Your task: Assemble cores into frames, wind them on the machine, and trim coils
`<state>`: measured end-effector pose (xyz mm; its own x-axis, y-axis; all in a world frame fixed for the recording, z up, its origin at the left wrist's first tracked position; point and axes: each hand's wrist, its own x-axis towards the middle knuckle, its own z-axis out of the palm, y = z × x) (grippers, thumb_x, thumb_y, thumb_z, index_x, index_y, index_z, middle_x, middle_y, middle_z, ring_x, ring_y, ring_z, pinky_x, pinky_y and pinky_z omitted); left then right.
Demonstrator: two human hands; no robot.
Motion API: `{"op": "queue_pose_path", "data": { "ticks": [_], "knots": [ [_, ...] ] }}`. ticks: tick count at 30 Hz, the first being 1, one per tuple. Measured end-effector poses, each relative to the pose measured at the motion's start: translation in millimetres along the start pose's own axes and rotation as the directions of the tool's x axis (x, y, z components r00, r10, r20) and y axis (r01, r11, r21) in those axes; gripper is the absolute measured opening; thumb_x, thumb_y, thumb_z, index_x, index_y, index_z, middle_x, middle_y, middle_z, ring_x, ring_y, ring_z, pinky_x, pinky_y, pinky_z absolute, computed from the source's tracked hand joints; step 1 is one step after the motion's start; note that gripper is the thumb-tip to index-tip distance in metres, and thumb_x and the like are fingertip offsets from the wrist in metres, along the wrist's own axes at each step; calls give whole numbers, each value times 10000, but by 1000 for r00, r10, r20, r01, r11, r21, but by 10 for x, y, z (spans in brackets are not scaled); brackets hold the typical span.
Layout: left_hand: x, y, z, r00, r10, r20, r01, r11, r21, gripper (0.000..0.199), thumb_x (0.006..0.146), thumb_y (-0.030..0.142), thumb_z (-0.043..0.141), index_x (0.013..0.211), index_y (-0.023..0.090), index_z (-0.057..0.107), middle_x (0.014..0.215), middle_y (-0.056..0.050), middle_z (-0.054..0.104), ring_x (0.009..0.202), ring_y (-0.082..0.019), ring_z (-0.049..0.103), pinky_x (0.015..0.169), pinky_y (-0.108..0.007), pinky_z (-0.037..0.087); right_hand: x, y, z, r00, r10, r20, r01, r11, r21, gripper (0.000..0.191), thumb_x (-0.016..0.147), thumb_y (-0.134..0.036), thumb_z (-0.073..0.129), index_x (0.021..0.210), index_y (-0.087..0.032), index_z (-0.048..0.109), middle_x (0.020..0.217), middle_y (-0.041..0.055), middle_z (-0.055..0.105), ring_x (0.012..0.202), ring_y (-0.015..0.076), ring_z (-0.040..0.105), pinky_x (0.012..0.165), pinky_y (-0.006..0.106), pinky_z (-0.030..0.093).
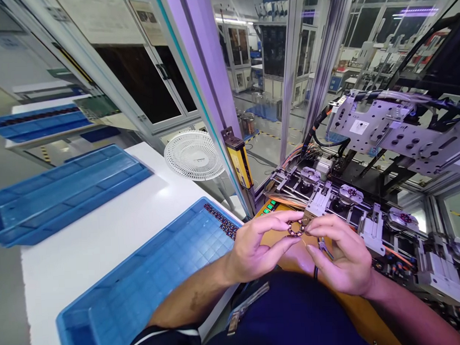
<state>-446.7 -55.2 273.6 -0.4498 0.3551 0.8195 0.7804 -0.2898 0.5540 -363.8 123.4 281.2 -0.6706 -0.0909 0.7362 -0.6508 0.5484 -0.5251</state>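
A small ring-shaped part with copper-coloured windings [296,228] is held up over the orange work surface. My left hand [258,244] grips its left side between thumb and fingers. On the opposite side, my right hand [340,254] has its fingertips at the ring's right edge, with the thumb lower and apart from the ring. A thin wire end shows just below the ring, near the right thumb. To the left, a blue tray [143,276] holds rows of similar small dark parts [222,222] along its far end.
A second blue tray [68,190] lies farther left on the white table [48,279]. A white fan [194,156] stands behind the table. A metal post carries a yellow device [240,164]. Machine fixtures [349,193] with rails and cables fill the right side. Green buttons [269,207] sit beyond my hands.
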Motion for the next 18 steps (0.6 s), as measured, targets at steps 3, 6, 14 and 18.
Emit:
{"op": "queue_pose_path", "data": {
  "ticks": [3, 6, 14, 18],
  "knots": [
    [-2, 4, 7, 1000, 7, 4, -7, 1000, 8, 492, 753, 54, 771, 1153, 190, 519, 1129, -161, 745, 1030, -236, 731, 866, -348, 622, -51, -3, 8, 999, 26, 19, -26, 999, 32, 351, 797, -42, 596, 1123, -172, 601, 984, 116, 646, 898, 219, 641, 763, 376, 552],
    [5, 7, 15, 1000, 15, -16, -15, 1000, 20, 517, 731, 91, 804, 1155, 188, 524, 1089, -150, 758, 1001, -237, 741, 871, -354, 624, -68, -22, -4, 995, 88, 42, -93, 987, 127, 286, 838, -71, 552, 1100, -170, 606, 976, 112, 638, 904, 215, 629, 774, 378, 543],
    [8, 13, 15, 999, 45, -2, -45, 999, 19, 616, 700, 57, 816, 1222, 199, 520, 1098, -128, 757, 994, -232, 741, 872, -337, 621, -59, 0, 74, 785, 513, 347, -607, 522, 600, 313, 893, -450, 633, 996, -156, 656, 858, 78, 659, 751, 175, 640, 671, 319, 565],
    [17, 21, 16, 997, 52, 54, -53, 999, 3, 592, 751, -3, 742, 1256, 204, 514, 1127, -130, 746, 1017, -223, 732, 864, -334, 621, -27, 2, 152, 712, 566, 416, -662, 342, 667, 322, 827, -436, 721, 956, -144, 679, 866, 73, 675, 731, 155, 639, 683, 311, 571]
  ]
}}
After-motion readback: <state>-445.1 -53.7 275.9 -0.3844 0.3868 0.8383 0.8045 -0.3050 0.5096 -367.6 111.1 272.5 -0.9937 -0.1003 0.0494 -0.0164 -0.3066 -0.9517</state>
